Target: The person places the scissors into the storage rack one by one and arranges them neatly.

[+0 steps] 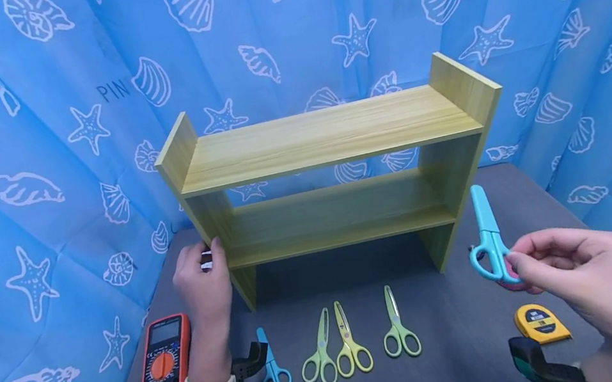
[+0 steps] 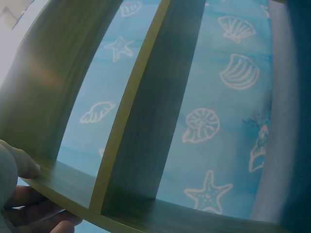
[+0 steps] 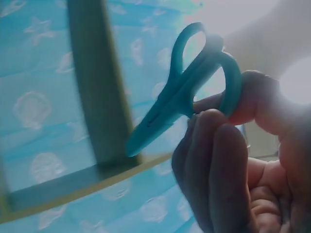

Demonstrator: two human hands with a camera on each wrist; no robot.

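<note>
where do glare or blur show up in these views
Head: fairly clear, no strong glare; left wrist: hazy, washed out at upper left beside the shelf; right wrist: harsh glare at upper right, teal scissors and fingers darkened, curtain behind soft.

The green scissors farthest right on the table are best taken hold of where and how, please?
Probably by the handle loops, from the near side and above: the green scissors lie flat, loops nearest, blades pointing toward the shelf.
</note>
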